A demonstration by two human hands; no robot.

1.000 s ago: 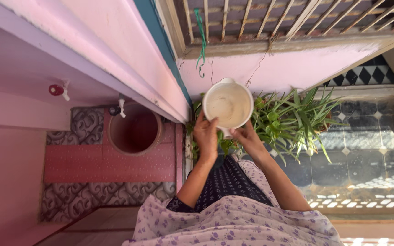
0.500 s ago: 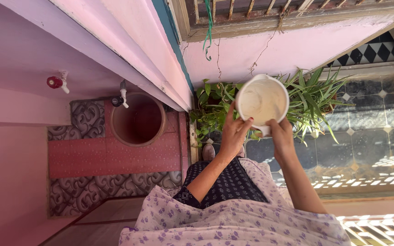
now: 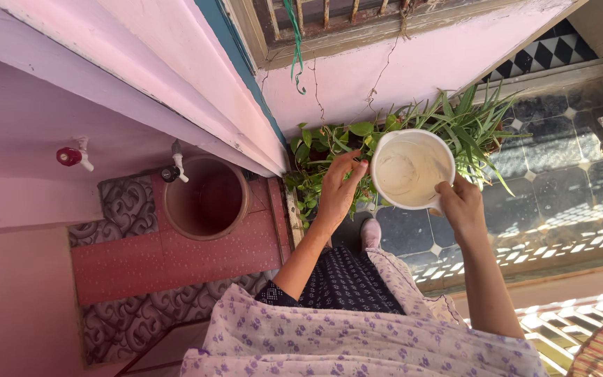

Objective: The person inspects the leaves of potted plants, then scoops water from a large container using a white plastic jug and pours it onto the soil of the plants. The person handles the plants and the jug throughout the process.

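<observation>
Head view: we see the right hand (image 3: 460, 204) gripping the white jug (image 3: 413, 169) from below, keeping it level over the plants (image 3: 399, 136) by the wall's foot — the left hand (image 3: 338, 187), fingers loosely spread, just touches its rim.

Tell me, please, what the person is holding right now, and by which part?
A white jug. The right hand grips it at the near side of its rim, probably the handle; the left hand is just off its left side, not clearly touching.
</observation>
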